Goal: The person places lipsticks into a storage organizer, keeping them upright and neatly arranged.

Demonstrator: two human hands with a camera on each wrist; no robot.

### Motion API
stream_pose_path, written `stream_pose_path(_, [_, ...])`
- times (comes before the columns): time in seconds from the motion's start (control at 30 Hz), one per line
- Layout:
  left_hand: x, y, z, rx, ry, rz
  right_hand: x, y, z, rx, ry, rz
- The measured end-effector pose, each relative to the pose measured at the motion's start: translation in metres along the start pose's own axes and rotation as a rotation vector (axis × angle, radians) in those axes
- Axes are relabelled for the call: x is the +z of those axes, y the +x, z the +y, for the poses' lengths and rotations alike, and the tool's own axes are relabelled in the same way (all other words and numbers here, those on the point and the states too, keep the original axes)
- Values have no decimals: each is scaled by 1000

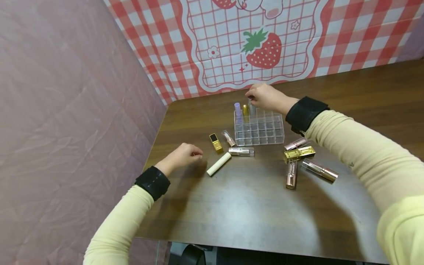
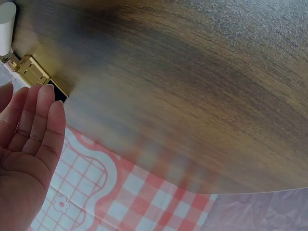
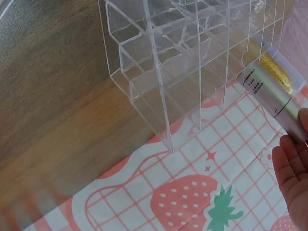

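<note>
At the back row of a clear compartment organizer (image 1: 259, 137), my right hand (image 1: 269, 98) pinches the upper end of a silver lipstick tube (image 3: 269, 96). The tube's lower part is inside a rear compartment. Beside it in the same row stand a gold tube (image 1: 245, 112) and a lilac tube (image 1: 237, 109). My left hand (image 1: 180, 157) hovers over the table's left side, holding nothing, its fingers loosely bent. Nearest to it lie a cream tube (image 1: 219, 164) and a gold lipstick with a black end (image 1: 216, 142).
Two clear-capped lipsticks (image 1: 241, 151) lie just before the organizer's left side. Right of it rest a gold case (image 1: 299, 153) and several rose-gold tubes (image 1: 291, 176), close under my right forearm. A red checked cloth (image 1: 225, 73) hangs behind the wooden table (image 1: 212, 217).
</note>
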State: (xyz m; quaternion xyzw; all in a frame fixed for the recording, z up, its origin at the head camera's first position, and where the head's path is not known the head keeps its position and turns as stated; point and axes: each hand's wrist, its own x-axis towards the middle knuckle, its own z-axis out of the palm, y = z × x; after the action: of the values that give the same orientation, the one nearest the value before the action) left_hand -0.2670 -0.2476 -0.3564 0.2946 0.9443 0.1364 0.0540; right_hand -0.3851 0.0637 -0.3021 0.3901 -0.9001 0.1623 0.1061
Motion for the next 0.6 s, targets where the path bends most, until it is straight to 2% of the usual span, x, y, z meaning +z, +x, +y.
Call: stream_pose_path(0.6, [6,5,-2,-21,-13,-21,1,3,-1,63,55,-74])
